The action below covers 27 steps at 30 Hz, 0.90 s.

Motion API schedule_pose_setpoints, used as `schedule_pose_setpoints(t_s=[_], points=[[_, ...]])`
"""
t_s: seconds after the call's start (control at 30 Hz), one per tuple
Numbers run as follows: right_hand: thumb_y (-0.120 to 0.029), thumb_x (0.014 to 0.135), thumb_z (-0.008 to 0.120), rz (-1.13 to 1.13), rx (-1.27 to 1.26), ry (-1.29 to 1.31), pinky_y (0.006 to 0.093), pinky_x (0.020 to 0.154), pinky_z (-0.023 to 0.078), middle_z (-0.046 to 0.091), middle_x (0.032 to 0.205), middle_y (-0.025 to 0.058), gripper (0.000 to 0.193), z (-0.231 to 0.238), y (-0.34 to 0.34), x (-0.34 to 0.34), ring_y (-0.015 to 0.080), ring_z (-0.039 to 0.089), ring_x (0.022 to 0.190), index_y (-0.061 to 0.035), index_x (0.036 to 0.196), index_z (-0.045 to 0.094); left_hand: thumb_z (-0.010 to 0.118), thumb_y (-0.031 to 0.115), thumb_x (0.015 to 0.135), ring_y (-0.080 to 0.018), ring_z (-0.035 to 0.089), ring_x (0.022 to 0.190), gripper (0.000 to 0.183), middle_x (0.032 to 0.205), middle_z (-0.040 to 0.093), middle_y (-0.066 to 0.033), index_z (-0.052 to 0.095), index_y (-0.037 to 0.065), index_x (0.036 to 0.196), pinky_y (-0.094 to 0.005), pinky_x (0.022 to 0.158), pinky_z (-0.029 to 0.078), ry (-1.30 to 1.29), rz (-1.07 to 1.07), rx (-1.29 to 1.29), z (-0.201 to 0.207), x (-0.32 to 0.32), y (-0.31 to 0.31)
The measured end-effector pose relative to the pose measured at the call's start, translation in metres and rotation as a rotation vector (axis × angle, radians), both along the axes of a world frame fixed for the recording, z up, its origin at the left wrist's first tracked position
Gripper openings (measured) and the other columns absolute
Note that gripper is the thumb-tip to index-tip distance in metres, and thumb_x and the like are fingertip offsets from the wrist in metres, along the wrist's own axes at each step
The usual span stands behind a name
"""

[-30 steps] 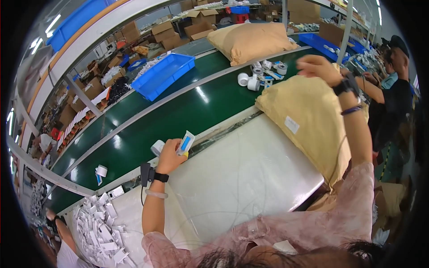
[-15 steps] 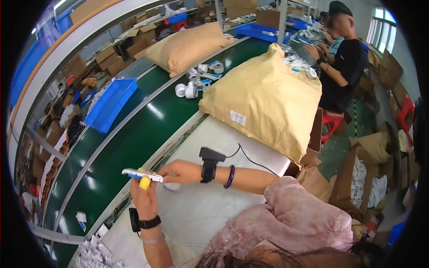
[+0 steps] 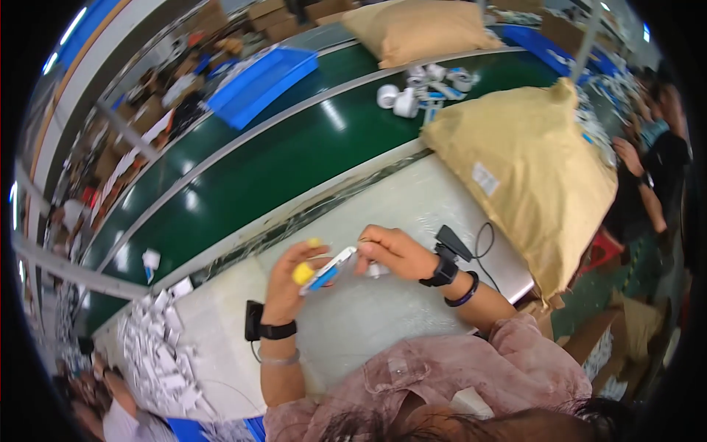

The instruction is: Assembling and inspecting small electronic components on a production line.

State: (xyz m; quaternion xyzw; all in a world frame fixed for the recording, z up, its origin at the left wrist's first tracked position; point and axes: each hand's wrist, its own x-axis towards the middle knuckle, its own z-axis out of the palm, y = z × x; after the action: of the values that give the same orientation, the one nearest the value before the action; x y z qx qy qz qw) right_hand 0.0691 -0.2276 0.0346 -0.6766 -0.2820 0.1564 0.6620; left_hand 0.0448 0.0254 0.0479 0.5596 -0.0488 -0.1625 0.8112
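Note:
My left hand [image 3: 282, 286], with yellow covers on two fingertips, grips a slim white-and-blue plastic piece [image 3: 331, 271]. The piece is tilted, with its upper end toward my right hand [image 3: 400, 253]. The fingers of that hand are pinched together at this end; whether something small is between them is hidden. Just below the right fingers shows a small white part [image 3: 377, 270], partly covered by the hand. Both hands are above the pale worktable [image 3: 339, 331].
White plastic pieces [image 3: 158, 346] are heaped on the table's left. A yellow sack [image 3: 530, 169] sits at the right. Beyond the table runs a green conveyor [image 3: 258, 184] carrying white round parts [image 3: 405, 102] and a blue tray [image 3: 269, 85]. Co-workers are at both sides.
My view has turned, so the scene sits differently. The plastic piece, nearly level before, is now tilted up toward my right hand. Both hands remain at it.

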Motion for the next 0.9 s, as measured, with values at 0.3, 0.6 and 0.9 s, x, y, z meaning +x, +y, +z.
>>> schedule_pose_setpoints(t_s=[0.3, 0.6, 0.9], points=[[-0.016, 0.1, 0.052, 0.098, -0.091, 0.031, 0.0256, 0.06, 0.045, 0.061, 0.068, 0.0015, 0.021, 0.004, -0.006, -0.002, 0.0102, 0.057, 0.064, -0.001, 0.092, 0.064, 0.056, 0.015, 0.095, -0.0121, 0.059, 0.075, 0.033, 0.096, 0.063, -0.0052, 0.053, 0.005, 0.127, -0.0256, 0.061, 0.048, -0.078, -0.15, 0.469, -0.022, -0.023, -0.031], [-0.015, 0.087, 0.069, 0.38, -0.266, -0.245, 0.033, 0.077, 0.046, 0.067, 0.074, 0.0075, 0.009, 0.017, -0.013, -0.007, 0.0247, 0.057, 0.067, -0.0075, 0.092, 0.072, 0.045, 0.022, 0.103, -0.0125, 0.059, 0.066, 0.024, 0.092, 0.064, -0.0078, 0.052, 0.006, 0.119, -0.026, 0.059, 0.048, -0.03, -0.112, 0.175, -0.016, -0.034, -0.032], [-0.012, 0.084, 0.072, 0.059, -0.311, -0.466, 0.0351, 0.075, 0.046, 0.065, 0.072, 0.0057, 0.008, 0.01, -0.008, -0.013, 0.0255, 0.057, 0.066, -0.0092, 0.091, 0.073, 0.047, 0.018, 0.101, -0.014, 0.062, 0.067, 0.021, 0.088, 0.065, -0.0087, 0.053, 0.004, 0.116, -0.0273, 0.061, 0.05, -0.108, 0.125, 0.292, -0.019, -0.037, -0.033]])
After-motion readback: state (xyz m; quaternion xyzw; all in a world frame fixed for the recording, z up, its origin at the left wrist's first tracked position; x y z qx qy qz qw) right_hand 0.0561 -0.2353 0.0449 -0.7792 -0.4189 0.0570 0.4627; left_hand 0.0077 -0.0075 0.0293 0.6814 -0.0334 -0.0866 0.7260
